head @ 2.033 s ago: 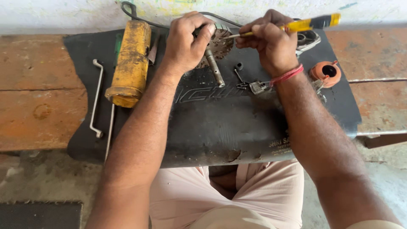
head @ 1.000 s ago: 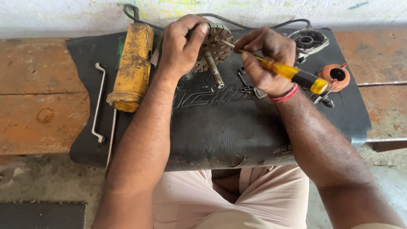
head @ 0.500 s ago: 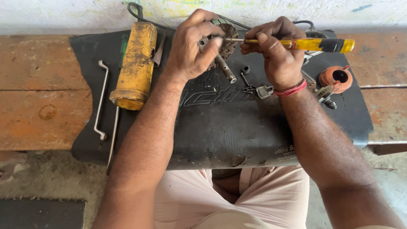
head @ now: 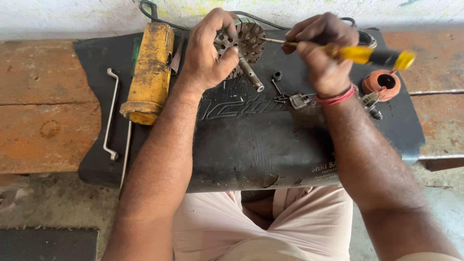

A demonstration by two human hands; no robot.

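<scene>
I am gripping the rotor [head: 244,46] in my left hand [head: 208,53], fingers curled over its far-left rim and thumb pressing near the hub, so the finned disc is standing tilted at the far middle of the black mat [head: 251,140]. Its shaft [head: 251,74] is sticking out of the disc toward me and slightly right, and that long axis is running near-far rather than across the bench. My right hand [head: 319,53] is closed tight round the screwdriver [head: 338,50], whose yellow handle is pointing out to the right while the thin blade is lying almost level, reaching left so its tip is touching the fins on the disc's right side. So the rotor is lying just left of my right hand, and the tool's axis is crossing the shaft's axis nearly at right angles; the left hand is the one on the part, the right is only meeting it through the blade. To the left of my left hand the yellow housing [head: 149,67] is resting lengthwise, with a bent rod [head: 111,113] further left. Near my right wrist small screws and a clip [head: 298,100] are lying loose, and an orange cap [head: 382,83] is sitting to the right.
</scene>
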